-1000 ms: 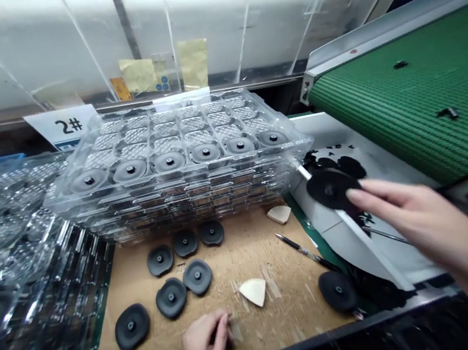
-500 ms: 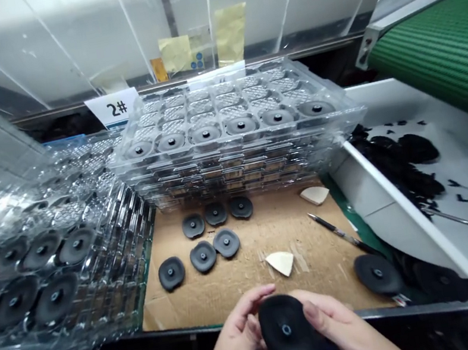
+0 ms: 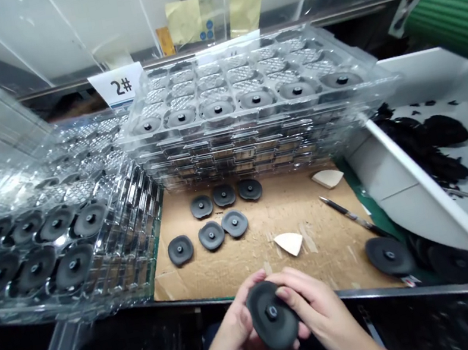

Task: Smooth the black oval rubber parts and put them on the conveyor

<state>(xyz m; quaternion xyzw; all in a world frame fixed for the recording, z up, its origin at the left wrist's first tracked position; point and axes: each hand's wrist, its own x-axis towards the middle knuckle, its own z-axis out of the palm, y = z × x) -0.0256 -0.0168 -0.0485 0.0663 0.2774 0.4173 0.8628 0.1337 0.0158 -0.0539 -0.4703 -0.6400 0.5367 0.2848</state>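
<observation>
Left hand (image 3: 238, 340) cradles and right hand (image 3: 316, 308) pinches 1 black dished disc (image 3: 275, 335) at the near edge of the table (image 3: 359, 294), so a slackened right thumb could let its rim slip and drop it.

A matte black, roundish, shallow dish-shaped disc (image 3: 271, 331) with a smooth rim sits between the left hand (image 3: 238, 334) and right hand (image 3: 318, 305). Its concave face tilts up toward the camera, a short central post standing out; the right thumb covers part of its edge.
</observation>
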